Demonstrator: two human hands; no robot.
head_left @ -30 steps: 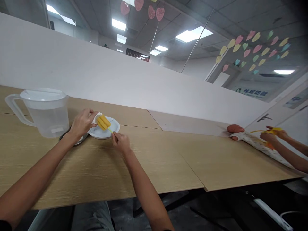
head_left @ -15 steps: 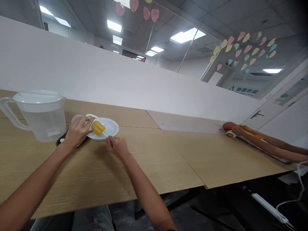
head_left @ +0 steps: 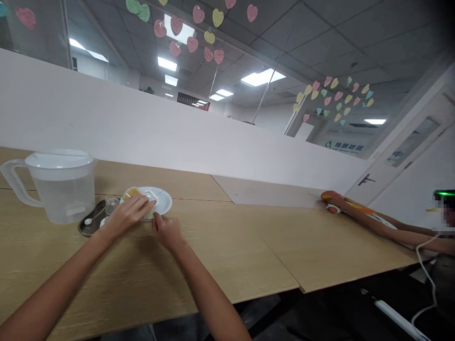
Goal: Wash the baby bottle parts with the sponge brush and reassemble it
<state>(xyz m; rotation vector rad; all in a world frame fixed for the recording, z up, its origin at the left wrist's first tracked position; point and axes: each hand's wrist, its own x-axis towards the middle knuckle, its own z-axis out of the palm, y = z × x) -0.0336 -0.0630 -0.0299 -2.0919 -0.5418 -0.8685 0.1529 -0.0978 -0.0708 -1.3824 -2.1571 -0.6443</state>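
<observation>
Over a white plate [head_left: 165, 201], my left hand [head_left: 130, 213] is closed around a see-through cup [head_left: 126, 195] with a white handle [head_left: 152, 193]. The cup is tilted on its side, its mouth toward my right hand. Yellow shows through its wall, where the sponge head [head_left: 132, 192] of a brush appears to sit inside. My right hand [head_left: 168, 229] is closed on the brush's thin green handle, mostly hidden by the fingers. Beneath my left wrist, a dark oval tray [head_left: 84, 228] holds a small clear cup [head_left: 112, 205] and a white-tipped utensil [head_left: 88, 220].
A lidded clear plastic pitcher [head_left: 66, 194] stands at the left. The wooden table [head_left: 227, 255] runs along a white partition [head_left: 177, 137]. At the far right, another person's arms [head_left: 377, 222] reach over the table toward an orange-red item [head_left: 329, 195]. A white cable [head_left: 432, 279] hangs there.
The yellow sponge was outside the cup's mouth; now it shows through the cup's wall. My left hand has turned over the cup. The view has tilted up, revealing more of the tray.
</observation>
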